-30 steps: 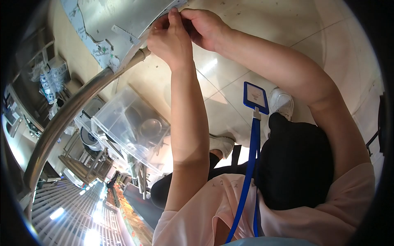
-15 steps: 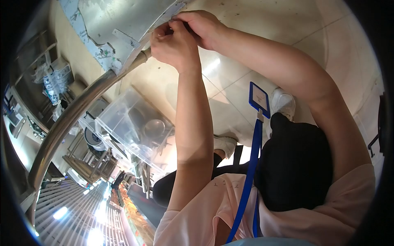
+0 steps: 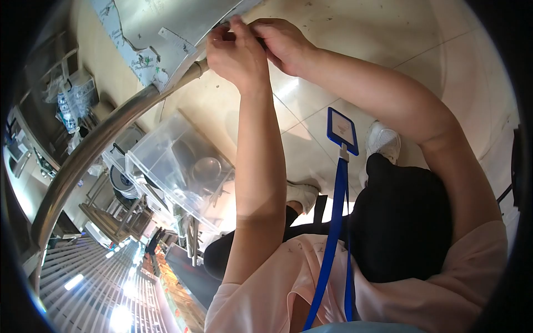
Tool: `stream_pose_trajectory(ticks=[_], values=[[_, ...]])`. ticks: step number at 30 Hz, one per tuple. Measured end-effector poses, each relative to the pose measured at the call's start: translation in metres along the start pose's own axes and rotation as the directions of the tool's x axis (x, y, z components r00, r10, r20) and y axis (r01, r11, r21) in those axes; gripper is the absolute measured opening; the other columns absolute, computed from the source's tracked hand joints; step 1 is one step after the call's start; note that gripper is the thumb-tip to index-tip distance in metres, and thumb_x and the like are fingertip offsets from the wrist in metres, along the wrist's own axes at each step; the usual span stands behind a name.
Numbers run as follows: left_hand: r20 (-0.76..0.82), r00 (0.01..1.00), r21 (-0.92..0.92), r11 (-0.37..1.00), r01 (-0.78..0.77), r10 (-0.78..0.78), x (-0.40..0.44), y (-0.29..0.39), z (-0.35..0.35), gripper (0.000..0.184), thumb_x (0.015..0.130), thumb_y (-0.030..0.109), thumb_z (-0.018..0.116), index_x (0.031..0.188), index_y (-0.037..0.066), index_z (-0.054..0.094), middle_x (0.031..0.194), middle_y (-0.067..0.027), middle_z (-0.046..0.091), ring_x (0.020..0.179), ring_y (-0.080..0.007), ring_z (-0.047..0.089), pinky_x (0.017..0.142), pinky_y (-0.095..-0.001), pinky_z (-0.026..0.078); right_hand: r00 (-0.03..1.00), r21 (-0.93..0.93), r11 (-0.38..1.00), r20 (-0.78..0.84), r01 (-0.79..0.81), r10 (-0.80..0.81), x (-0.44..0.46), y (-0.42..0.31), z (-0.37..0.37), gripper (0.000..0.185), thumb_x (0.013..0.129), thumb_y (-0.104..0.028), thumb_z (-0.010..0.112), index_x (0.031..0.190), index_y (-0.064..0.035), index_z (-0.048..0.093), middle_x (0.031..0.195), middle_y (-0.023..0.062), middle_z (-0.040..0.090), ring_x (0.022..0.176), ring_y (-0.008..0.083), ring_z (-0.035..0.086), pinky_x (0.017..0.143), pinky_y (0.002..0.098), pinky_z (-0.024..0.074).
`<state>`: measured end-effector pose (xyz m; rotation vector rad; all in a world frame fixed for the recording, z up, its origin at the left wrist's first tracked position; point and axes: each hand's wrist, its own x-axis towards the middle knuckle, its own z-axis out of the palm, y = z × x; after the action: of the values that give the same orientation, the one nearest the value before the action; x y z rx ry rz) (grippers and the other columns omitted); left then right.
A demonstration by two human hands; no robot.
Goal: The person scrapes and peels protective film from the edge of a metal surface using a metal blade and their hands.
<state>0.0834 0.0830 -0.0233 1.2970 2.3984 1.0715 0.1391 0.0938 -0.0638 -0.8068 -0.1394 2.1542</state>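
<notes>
At the edge of a shiny metal sheet, my left hand is closed, its thumb and fingers drawn together near the rim. Close against it, on the right, my right hand has its fingers curled in behind the left one. What the fingertips grip is hidden between the hands. Torn, printed protective film clings to the sheet's left and lower border, with a loose strip on its face. Just below the hands runs a curved metal tube, passing under the sheet's corner.
A clear plastic bin with bowl-like items inside stands on the tiled floor, left of my left forearm. Metal racks and bagged goods are further left. A badge on a blue lanyard hangs over my lap.
The sheet and tube sit slightly further right and higher in view. Both hands stay together at the edge, with small shifts of the fingers. The badge has swung a little left.
</notes>
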Motion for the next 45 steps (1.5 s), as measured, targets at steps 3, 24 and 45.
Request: stream_pose_trajectory(ticks=[3,24,45], values=[[-0.028,0.999,-0.009,1.000,-0.020,0.020,-0.001,-0.004,-0.004,0.019,0.078,0.013,0.053,0.074,-0.006,0.054,0.072,-0.0142,0.057,0.060,-0.0230,0.053,0.057,-0.0324,0.043,0.995,-0.051,0.999,-0.103,-0.013,0.008,-0.001,-0.003,-0.002,0.014,0.078,-0.013,0.052,0.080,0.0001,0.057,0.076,0.0073,0.057,0.067,0.0142,0.051,0.062,0.0261,0.0416],[-0.003,0.995,-0.002,0.995,-0.104,0.104,-0.053,-0.054,-0.030,0.013,0.082,0.007,0.052,0.077,-0.005,0.053,0.071,-0.0121,0.054,0.061,-0.0188,0.050,0.057,-0.0281,0.042,0.998,-0.362,0.930,-0.032,-0.059,0.051,-0.012,0.011,-0.006,0.014,0.077,-0.013,0.060,0.086,-0.0040,0.057,0.080,0.0014,0.057,0.074,0.0102,0.053,0.067,0.0223,0.0413],[0.268,0.936,-0.459,0.824,0.333,-0.230,-0.016,-0.035,0.008,0.012,0.083,0.014,0.052,0.088,0.003,0.053,0.082,-0.0025,0.054,0.079,-0.0132,0.051,0.066,-0.0269,0.039,0.882,-0.370,0.824,-0.023,0.429,-0.470,0.016,-0.012,-0.036,0.009,0.078,-0.004,0.056,0.071,0.0011,0.056,0.062,0.0025,0.054,0.054,0.0080,0.048,0.050,0.0206,0.0383]])
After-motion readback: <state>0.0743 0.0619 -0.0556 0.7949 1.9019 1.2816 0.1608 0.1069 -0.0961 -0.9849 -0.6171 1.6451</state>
